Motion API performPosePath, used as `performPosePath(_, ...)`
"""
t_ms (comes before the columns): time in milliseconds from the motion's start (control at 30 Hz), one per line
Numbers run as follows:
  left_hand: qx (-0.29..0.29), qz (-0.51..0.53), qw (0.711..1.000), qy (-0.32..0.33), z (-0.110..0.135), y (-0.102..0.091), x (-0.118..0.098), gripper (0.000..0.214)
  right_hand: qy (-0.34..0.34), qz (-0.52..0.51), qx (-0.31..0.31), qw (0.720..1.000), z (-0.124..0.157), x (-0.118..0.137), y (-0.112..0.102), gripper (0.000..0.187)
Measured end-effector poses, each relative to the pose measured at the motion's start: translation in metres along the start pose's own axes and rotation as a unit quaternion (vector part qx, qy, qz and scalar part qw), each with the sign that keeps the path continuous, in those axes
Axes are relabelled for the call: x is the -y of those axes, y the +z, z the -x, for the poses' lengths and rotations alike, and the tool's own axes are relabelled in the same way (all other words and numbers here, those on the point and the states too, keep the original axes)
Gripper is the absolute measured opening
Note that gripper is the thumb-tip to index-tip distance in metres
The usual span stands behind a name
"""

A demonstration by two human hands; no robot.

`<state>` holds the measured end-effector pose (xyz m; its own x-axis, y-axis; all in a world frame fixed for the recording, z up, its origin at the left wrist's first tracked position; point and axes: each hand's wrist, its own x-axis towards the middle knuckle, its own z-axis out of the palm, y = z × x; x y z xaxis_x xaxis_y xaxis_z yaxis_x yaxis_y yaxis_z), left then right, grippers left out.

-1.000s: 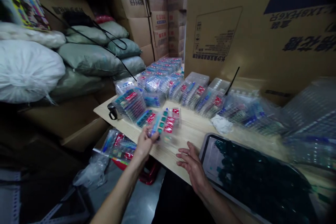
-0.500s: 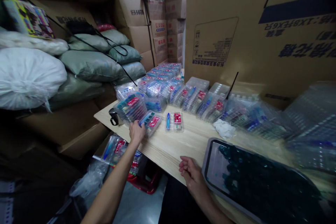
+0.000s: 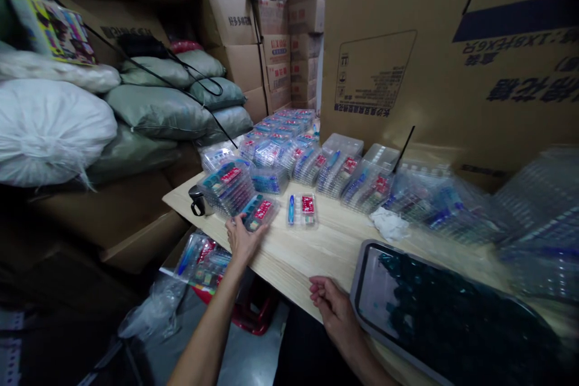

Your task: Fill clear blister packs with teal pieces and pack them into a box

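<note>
My left hand (image 3: 245,240) grips the near edge of a clear plastic blister tray (image 3: 261,211), thumb on the right and fingers on the left. That tray holds dark green pieces and a red patterned card, and it lies against a stack of similar filled trays (image 3: 228,184). Just to its right lies a single blister tray (image 3: 302,211) with a blue pen and a red card, its middle slots showing no green pieces. My right hand (image 3: 332,304) rests at the table's front edge, fingers loosely bent and holding nothing, beside a grey tray (image 3: 368,283) of dark green pieces.
Rows of filled blister trays (image 3: 312,163) line the back of the table (image 3: 289,253). A crumpled white tissue (image 3: 389,223) lies behind the grey tray. A dark mug (image 3: 197,200) stands at the left edge. A large carton (image 3: 434,72) rises behind; stuffed sacks (image 3: 156,111) are piled left.
My left hand has shifted right along the near edge of the blister tray, its thumb now spread to the right side. My right hand stays nearly in place.
</note>
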<state>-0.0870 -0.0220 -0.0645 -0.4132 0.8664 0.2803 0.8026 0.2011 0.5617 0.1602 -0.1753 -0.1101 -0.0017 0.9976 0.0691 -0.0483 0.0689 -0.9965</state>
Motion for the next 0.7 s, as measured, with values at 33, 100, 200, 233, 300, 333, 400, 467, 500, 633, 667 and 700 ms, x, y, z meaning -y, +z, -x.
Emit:
performPosePath(33,-0.005,0.003,1.000,-0.005,-0.001,0.002,0.001,0.077,-0.003,0.002,0.003,1.000,0.000,0.001,0.000,0.022)
performPosePath(100,-0.007,0.012,1.000,0.006,0.000,0.004,0.003,0.075,-0.008,0.005,0.010,1.000,0.001,0.003,-0.001,0.021)
performPosePath(200,-0.029,0.019,0.998,0.047,0.010,0.006,0.005,0.096,-0.017,0.022,0.017,0.999,0.003,0.004,-0.002,0.021)
performPosePath(233,-0.048,0.019,0.997,0.054,0.015,0.007,0.005,0.106,-0.020,0.030,0.020,0.999,0.003,0.004,-0.002,0.020)
performPosePath(300,-0.083,0.030,0.995,0.047,0.024,0.008,0.005,0.116,-0.029,0.048,0.027,0.998,0.004,0.005,-0.003,0.020)
performPosePath(333,-0.085,0.042,0.995,0.039,0.027,0.010,0.004,0.115,-0.031,0.057,0.031,0.997,0.004,0.006,-0.003,0.020)
performPosePath(400,-0.062,0.068,0.995,0.024,0.028,0.015,-0.002,0.102,-0.037,0.070,0.039,0.996,0.004,0.008,-0.004,0.018)
performPosePath(467,-0.030,0.078,0.996,0.013,0.025,0.021,-0.012,0.087,-0.043,0.077,0.041,0.995,0.004,0.010,-0.004,0.018)
performPosePath(500,-0.016,0.078,0.997,0.004,0.023,0.024,-0.017,0.083,-0.045,0.078,0.039,0.995,0.004,0.011,-0.004,0.018)
performPosePath(633,-0.004,0.032,0.999,-0.016,0.022,0.028,-0.040,0.090,-0.054,0.079,0.033,0.995,0.003,0.013,-0.004,0.018)
performPosePath(667,-0.024,-0.003,1.000,0.007,0.022,0.026,-0.045,0.093,-0.055,0.079,0.032,0.995,0.003,0.014,-0.004,0.018)
performPosePath(700,-0.047,-0.046,0.997,0.042,0.020,0.023,-0.051,0.095,-0.055,0.078,0.032,0.995,0.003,0.014,-0.004,0.019)
